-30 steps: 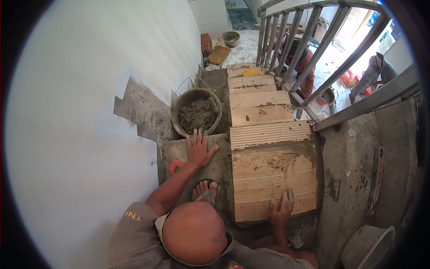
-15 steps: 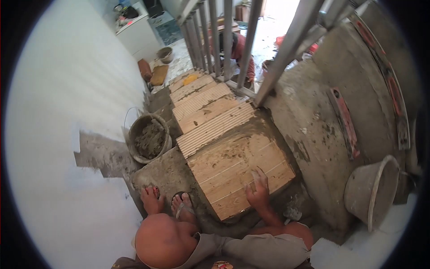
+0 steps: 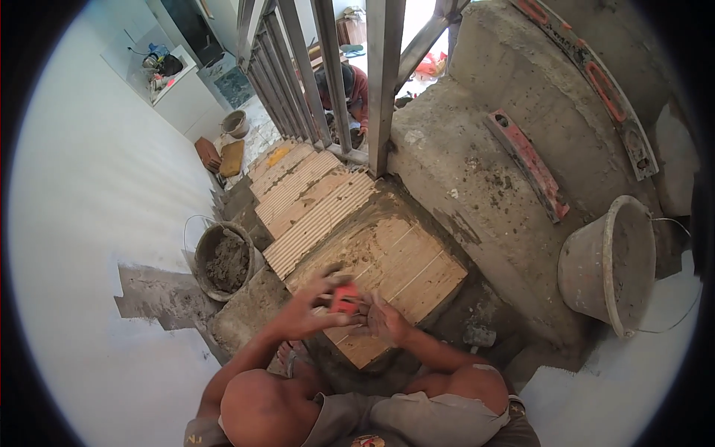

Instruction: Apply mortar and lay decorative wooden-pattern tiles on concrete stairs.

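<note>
Over the wood-look tile (image 3: 424, 261) on the landing, my left hand (image 3: 304, 309) grips a small boxy red tape measure (image 3: 345, 299). Some of its fingers are smeared by motion. Close beside the tape measure is my right hand (image 3: 386, 322), its fingers stretched out; whether they touch the tape measure I cannot tell. Thin pale lines cross the tile, and wet mortar smears its far part. Below it, stairs descend with ribbed tile edges (image 3: 320, 223).
A mortar bucket (image 3: 257, 262) stands left of the tile. At right are a tilted bucket (image 3: 585, 261), a red spirit level (image 3: 527, 164) and a longer level (image 3: 607, 89). A metal railing (image 3: 387, 89) borders the stairs; a person (image 3: 357, 89) works beyond it. A clear cup (image 3: 479, 335) lies nearby.
My left hand has risen from the floor beside my foot to above the tile, with the red tape measure. My right hand has shifted left toward it. The view has turned right.
</note>
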### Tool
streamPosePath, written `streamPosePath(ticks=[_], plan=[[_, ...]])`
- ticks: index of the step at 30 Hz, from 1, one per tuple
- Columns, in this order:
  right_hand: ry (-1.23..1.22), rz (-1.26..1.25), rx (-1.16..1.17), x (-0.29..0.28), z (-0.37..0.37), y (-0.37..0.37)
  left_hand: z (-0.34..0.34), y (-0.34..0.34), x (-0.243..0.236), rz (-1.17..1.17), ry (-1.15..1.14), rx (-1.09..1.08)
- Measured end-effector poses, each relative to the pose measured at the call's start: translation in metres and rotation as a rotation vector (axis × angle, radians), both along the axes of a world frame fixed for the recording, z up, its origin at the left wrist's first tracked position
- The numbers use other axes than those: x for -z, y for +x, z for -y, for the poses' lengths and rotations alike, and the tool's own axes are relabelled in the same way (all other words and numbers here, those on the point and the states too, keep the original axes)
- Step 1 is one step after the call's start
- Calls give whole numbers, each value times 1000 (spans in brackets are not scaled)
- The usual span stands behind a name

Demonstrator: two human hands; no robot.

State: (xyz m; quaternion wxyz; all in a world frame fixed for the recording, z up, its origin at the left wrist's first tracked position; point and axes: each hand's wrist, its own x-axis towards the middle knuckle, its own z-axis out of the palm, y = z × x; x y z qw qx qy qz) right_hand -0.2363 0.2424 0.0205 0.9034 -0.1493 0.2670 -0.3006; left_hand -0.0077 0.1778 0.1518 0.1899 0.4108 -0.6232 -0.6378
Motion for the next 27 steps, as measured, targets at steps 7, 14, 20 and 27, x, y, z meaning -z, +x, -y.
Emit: streamPosePath(ticks=[7,14,20,27], plan=[[78,46,585,-5,-16,-21,-14,-85,63,356,-676,107],[61,-347,644,-26,-15,-40,-19,-88,85,-49,-256,-33],[110,-468,442,-36,-8,-42,-26,-84,86,-69,-280,-152],[-276,-520,386,-22,-10,-43,-28,-76,82,-206,-23,-304]])
